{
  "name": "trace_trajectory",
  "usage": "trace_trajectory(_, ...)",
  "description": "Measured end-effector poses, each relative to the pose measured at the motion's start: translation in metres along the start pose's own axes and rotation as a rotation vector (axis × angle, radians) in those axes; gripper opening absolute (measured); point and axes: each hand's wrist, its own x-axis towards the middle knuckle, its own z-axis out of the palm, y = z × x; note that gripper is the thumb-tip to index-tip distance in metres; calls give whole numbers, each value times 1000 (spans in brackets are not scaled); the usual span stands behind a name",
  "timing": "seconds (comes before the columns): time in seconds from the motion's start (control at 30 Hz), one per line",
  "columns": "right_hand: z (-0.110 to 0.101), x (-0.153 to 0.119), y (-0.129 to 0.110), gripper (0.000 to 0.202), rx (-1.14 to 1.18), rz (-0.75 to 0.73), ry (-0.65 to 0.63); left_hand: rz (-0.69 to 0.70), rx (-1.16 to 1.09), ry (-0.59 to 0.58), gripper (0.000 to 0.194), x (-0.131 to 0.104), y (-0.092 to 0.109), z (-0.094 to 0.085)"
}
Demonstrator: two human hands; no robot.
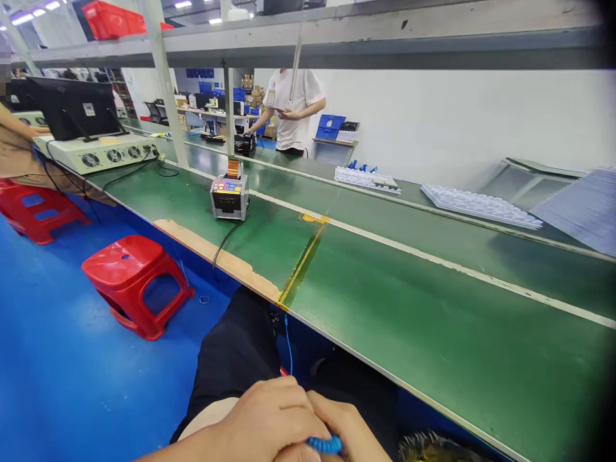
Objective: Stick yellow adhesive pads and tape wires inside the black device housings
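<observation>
My left hand [276, 410] rests at my lap, its fingers bent over and closed against my right hand [353, 427]. Between them a short stretch of blue coiled cord [325, 444] shows under the left fingertips. The right hand curls in from the right side, with most of its fingers hidden below the left. Both hands stay below the front edge of the green workbench [414, 308], touching nothing on it. A thin blue wire [289, 343] hangs from the bench edge just beyond my hands.
A tape dispenser [230, 196] with lit buttons stands on the bench. Yellow tape [303, 264] crosses the bench seam. White trays [481, 206] lie on the far strip. Red stools [137, 282] stand left, near a monitor [79, 106]. Opposite, a person [293, 109] stands.
</observation>
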Motion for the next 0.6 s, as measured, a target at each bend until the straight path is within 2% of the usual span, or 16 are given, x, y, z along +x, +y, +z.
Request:
trace_trajectory(0.07, 2, 9, 8, 12, 67, 67, -34, -142, -75, 39, 24, -10, -6, -4)
trace_trajectory(0.17, 8, 17, 28, 19, 163, 147, 27, -390, -192, 148, 16, -20, -25, -1)
trace_trajectory(0.23, 6, 15, 34, 31, 197, 172, 85, -521, -315, 190, 19, -21, -37, 1)
trace_trajectory(0.3, -7, 9, 28, 39, 202, 158, 118, -574, -450, 184, 28, -14, -44, -4)
trace_trajectory(0.33, -21, 7, 21, 42, 197, 134, 145, -576, -509, 178, 32, -7, -46, -10)
trace_trajectory(0.4, -61, 13, 4, 40, 152, 79, 237, -554, -586, 197, 36, 19, -51, -26)
trace_trajectory(0.5, -142, 46, -7, 55, -48, -158, 634, -511, -607, 323, 36, 77, -71, -49)
trace_trajectory(0.57, -190, 73, 4, 67, -211, -113, 663, -505, -559, 411, 37, 114, -95, -56)
trace_trajectory(0.6, -207, 84, 15, 65, -252, -69, 671, -513, -515, 451, 38, 127, -107, -57)
